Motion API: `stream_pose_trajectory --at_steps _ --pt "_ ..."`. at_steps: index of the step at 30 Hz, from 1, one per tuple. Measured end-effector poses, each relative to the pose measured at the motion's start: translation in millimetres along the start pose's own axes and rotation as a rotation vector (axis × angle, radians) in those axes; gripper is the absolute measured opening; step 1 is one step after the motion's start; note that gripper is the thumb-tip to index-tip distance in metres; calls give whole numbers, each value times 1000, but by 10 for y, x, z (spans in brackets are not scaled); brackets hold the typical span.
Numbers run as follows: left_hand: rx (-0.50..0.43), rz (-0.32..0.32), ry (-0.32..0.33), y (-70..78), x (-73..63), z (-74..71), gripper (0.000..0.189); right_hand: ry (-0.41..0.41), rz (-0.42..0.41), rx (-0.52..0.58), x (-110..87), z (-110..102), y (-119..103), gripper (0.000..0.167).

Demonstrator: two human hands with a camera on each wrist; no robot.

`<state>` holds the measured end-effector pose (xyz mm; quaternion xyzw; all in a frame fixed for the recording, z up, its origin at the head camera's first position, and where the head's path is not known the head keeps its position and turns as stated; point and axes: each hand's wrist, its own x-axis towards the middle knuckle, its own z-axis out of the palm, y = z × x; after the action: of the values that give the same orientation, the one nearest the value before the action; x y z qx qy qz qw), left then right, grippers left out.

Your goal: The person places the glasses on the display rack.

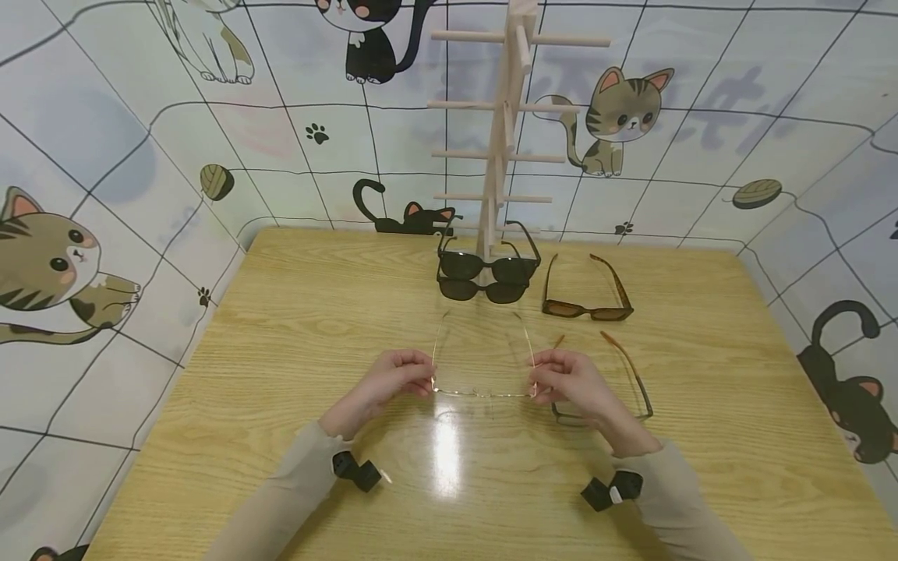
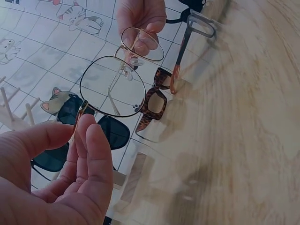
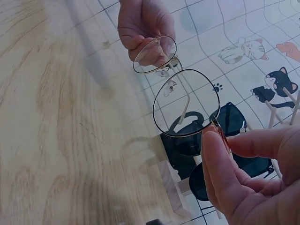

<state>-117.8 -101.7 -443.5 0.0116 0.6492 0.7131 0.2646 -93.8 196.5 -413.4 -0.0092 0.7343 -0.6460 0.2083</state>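
Thin wire-rimmed eyeglasses [image 1: 484,394] with clear round lenses are held between both hands, temples unfolded and pointing away. My left hand [image 1: 394,382] pinches one temple near its hinge between thumb and fingers; the left wrist view shows the round rim [image 2: 112,86] just beyond the fingertips. On the other side my right hand [image 1: 571,382] pinches the opposite temple close to the hinge, as the right wrist view shows beside the near lens rim [image 3: 186,103]. Behind the right hand lies a grey-framed pair of glasses [image 1: 641,389] with brown temple tips, partly hidden by that hand.
A wooden display stand [image 1: 494,171] with crossbars rises at the table's back. Two pairs of black sunglasses, an upper pair [image 1: 508,270] and a lower pair [image 1: 505,293], sit at its base. Tortoiseshell sunglasses [image 1: 610,314] lie to their right on the wooden table [image 1: 316,296].
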Motion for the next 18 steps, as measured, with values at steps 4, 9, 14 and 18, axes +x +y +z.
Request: stream_pose_trajectory --at_steps 4,9,14,18 --pt "-16 10 -10 51 -22 11 13 6 -38 22 -20 -10 -35 33" --pt "-27 21 -9 142 -57 39 9 10 -67 40 -43 -24 -92 28" --pt "-28 28 5 256 -103 61 8 27 -73 36 -67 -32 -174 24" --pt "-29 40 1 344 -121 68 7 36 -108 46 -65 -43 -250 21"
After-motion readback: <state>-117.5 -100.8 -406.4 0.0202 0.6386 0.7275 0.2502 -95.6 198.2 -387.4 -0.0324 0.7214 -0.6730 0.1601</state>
